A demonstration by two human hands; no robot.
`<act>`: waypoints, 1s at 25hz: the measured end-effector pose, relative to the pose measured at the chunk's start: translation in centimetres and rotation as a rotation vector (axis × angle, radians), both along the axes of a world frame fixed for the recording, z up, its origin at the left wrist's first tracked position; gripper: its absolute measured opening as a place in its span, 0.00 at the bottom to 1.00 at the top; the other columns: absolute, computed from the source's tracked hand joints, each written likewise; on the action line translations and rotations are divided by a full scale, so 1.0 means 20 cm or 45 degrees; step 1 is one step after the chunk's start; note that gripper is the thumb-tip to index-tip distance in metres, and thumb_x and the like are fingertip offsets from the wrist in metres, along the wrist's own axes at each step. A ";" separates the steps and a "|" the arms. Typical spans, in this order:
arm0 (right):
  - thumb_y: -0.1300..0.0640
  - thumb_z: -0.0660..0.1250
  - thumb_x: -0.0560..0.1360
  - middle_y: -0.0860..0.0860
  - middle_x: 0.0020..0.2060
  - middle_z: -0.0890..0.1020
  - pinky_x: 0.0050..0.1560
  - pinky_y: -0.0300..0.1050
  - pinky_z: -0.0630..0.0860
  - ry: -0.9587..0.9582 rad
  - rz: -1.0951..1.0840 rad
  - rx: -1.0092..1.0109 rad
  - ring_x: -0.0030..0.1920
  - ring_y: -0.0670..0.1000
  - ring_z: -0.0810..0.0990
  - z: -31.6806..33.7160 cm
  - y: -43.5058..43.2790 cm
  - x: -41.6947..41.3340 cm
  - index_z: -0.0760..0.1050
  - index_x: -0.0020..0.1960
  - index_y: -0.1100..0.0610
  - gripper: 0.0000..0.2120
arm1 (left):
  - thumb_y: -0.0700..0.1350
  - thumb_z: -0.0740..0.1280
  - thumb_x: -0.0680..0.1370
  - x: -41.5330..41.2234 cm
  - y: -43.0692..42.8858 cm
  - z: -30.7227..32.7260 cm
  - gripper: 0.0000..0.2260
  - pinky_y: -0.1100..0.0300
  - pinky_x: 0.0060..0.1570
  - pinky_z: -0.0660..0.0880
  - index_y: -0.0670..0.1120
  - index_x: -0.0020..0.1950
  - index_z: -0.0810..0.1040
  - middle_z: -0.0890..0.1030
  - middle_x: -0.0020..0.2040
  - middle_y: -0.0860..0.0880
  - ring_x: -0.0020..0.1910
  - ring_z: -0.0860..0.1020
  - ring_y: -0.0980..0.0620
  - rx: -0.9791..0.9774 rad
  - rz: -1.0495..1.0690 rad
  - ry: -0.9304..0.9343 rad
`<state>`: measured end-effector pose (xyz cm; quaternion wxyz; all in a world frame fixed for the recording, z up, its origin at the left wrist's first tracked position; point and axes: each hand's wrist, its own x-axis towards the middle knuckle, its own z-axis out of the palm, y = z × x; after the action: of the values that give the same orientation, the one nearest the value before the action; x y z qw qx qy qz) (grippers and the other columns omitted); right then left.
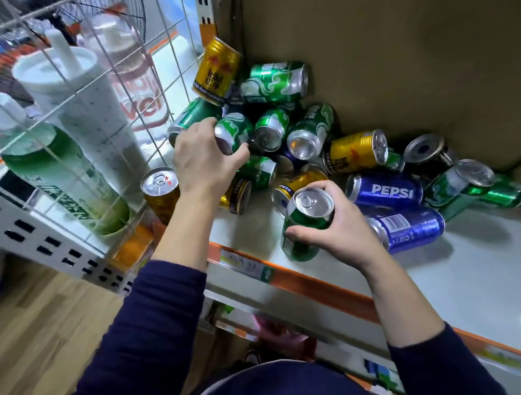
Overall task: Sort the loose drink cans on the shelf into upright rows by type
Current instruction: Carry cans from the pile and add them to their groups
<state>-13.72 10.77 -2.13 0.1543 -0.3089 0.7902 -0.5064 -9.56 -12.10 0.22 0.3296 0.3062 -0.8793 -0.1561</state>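
Observation:
A heap of green, gold and blue cans lies in the shelf's back left corner. My left hand [206, 159] grips a green can [233, 133] lying on its side in the heap. My right hand [340, 224] holds another green can [306, 225] upright near the shelf's [477, 266] front edge. One gold can [161, 190] stands upright at the front left. Two blue Pepsi cans, one [386, 190] behind the other [411, 229], lie on their sides right of my right hand. A gold can [358, 151] lies behind them.
A wire mesh panel [108, 93] walls off the shelf's left side, with tall cups and bottles behind it. Brown cardboard [396, 59] forms the back wall. The shelf's right half is bare white surface. An orange strip [315, 284] with price labels runs along the front edge.

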 end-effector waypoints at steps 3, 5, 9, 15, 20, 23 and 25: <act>0.44 0.79 0.57 0.32 0.48 0.78 0.43 0.23 0.69 -0.018 -0.015 -0.033 0.49 0.33 0.77 -0.01 -0.01 -0.01 0.69 0.54 0.43 0.30 | 0.58 0.68 0.70 0.07 0.05 -0.01 0.24 0.53 0.42 0.66 0.42 0.56 0.72 0.77 0.48 0.44 0.49 0.75 0.40 0.041 0.013 -0.055; 0.41 0.78 0.56 0.30 0.48 0.77 0.43 0.23 0.70 -0.027 -0.012 -0.021 0.49 0.33 0.76 -0.01 -0.02 -0.01 0.67 0.54 0.41 0.31 | 0.58 0.66 0.71 0.06 0.08 -0.01 0.24 0.54 0.41 0.64 0.42 0.56 0.68 0.75 0.50 0.43 0.51 0.74 0.39 0.067 0.017 -0.195; 0.36 0.76 0.53 0.34 0.48 0.77 0.43 0.23 0.69 -0.020 -0.060 0.025 0.50 0.31 0.75 -0.02 0.00 0.00 0.63 0.53 0.39 0.34 | 0.63 0.64 0.73 -0.02 0.06 0.02 0.24 0.52 0.41 0.65 0.42 0.52 0.68 0.76 0.51 0.42 0.52 0.75 0.38 0.017 0.055 -0.439; 0.36 0.77 0.55 0.38 0.49 0.79 0.47 0.31 0.73 0.083 -0.172 0.001 0.51 0.37 0.77 -0.05 0.02 0.06 0.70 0.53 0.43 0.31 | 0.64 0.67 0.71 0.06 0.16 0.00 0.20 0.56 0.39 0.71 0.50 0.53 0.76 0.80 0.45 0.53 0.45 0.78 0.50 0.501 -0.298 -0.055; 0.44 0.78 0.58 0.40 0.46 0.83 0.49 0.35 0.76 0.055 -0.466 -0.221 0.49 0.41 0.81 -0.02 0.13 0.11 0.77 0.53 0.45 0.25 | 0.57 0.73 0.66 0.08 0.31 -0.02 0.23 0.62 0.46 0.78 0.49 0.57 0.78 0.81 0.44 0.58 0.43 0.80 0.60 0.682 -0.638 0.151; 0.45 0.78 0.59 0.46 0.48 0.83 0.53 0.48 0.78 0.026 -0.642 -0.331 0.51 0.49 0.82 0.01 0.28 0.15 0.77 0.53 0.47 0.24 | 0.51 0.73 0.63 0.06 0.40 -0.04 0.12 0.53 0.42 0.79 0.54 0.45 0.77 0.82 0.41 0.52 0.41 0.81 0.53 0.804 -0.865 0.201; 0.45 0.78 0.59 0.44 0.49 0.83 0.53 0.48 0.78 0.053 -0.754 -0.320 0.51 0.48 0.82 0.04 0.39 0.17 0.76 0.53 0.45 0.25 | 0.51 0.73 0.60 0.05 0.47 -0.05 0.17 0.52 0.47 0.78 0.56 0.48 0.76 0.80 0.46 0.51 0.46 0.80 0.51 0.837 -0.950 0.162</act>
<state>-10.32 18.49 -1.39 -0.0554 -0.0925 0.7800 -0.6165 -8.63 -2.76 -0.71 0.1903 0.0485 -0.8115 -0.5504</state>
